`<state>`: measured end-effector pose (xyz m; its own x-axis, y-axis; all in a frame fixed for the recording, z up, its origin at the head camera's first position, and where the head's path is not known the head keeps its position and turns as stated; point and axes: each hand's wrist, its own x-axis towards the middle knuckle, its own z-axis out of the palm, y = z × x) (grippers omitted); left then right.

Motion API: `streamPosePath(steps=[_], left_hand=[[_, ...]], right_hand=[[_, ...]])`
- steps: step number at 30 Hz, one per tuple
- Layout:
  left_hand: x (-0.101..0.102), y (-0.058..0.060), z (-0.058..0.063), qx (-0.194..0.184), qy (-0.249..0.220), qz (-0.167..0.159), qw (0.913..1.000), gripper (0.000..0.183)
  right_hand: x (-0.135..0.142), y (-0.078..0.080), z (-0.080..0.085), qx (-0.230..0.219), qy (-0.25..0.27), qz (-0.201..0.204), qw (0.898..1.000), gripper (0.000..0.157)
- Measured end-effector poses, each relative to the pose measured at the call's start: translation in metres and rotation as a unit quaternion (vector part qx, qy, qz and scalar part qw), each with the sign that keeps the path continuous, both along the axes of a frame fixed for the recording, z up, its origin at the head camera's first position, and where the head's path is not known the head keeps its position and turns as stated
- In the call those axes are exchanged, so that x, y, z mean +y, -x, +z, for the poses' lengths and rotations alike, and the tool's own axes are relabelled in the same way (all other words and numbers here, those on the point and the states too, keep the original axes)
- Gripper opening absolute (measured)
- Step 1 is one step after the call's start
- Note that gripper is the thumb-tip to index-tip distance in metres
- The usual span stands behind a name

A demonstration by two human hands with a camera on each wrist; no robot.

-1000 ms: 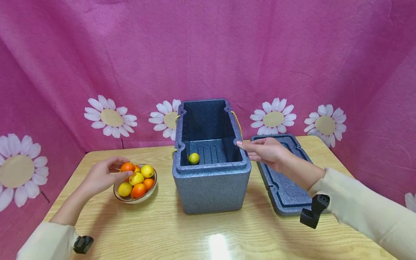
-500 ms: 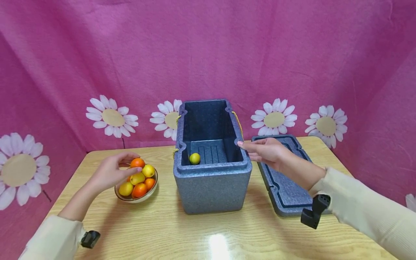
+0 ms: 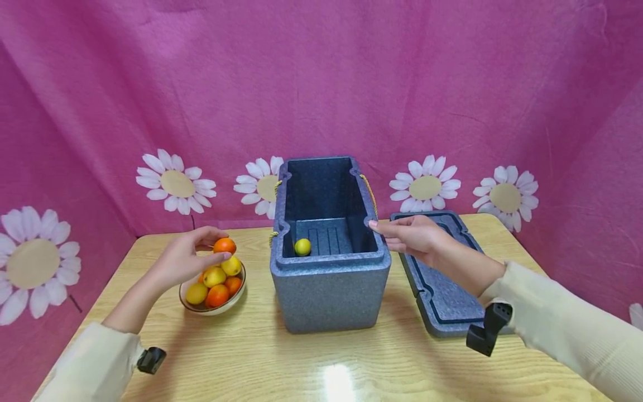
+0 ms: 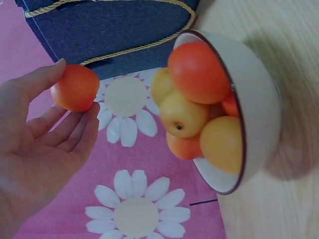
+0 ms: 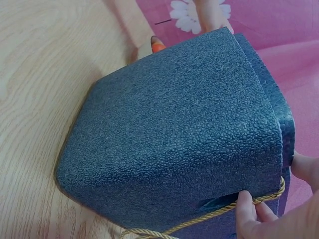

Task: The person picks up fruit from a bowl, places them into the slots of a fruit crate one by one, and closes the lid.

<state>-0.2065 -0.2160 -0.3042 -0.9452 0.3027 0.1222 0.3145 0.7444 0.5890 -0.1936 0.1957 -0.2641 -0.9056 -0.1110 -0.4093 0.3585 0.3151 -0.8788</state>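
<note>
My left hand pinches a small orange between thumb and fingers, just above the fruit bowl. In the left wrist view the orange is held apart from the bowl, which contains yellow fruit and more oranges. My right hand grips the right rim of a tall grey foam box, thumb on the rim and fingers outside. The right wrist view shows those fingertips at the box's yellow rope. One yellow fruit lies on the box floor.
The box's grey lid lies on the wooden table to the right. A pink cloth with white flowers hangs behind the table and at both sides. Rope handles run along the box's sides.
The left hand has lifted the orange up from the bowl's pile and shifted it slightly right. My right hand stays at the box rim.
</note>
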Motion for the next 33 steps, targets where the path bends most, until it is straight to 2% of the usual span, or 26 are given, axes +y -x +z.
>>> streamPosePath(steps=[10,21,33], left_hand=[[0.009,0.003,0.011,-0.001,-0.012,-0.009,0.9999,0.042],[0.021,0.009,0.017,-0.039,-0.026,-0.024,0.9986,0.043],[0.030,0.013,0.028,-0.038,-0.029,-0.028,0.9985,0.039]], right_hand=[[-0.001,-0.001,-0.001,0.004,0.004,0.004,1.000,0.080],[0.000,-0.001,0.001,0.001,0.007,0.010,1.000,0.078],[0.001,-0.001,0.000,0.005,0.007,0.019,1.000,0.079]])
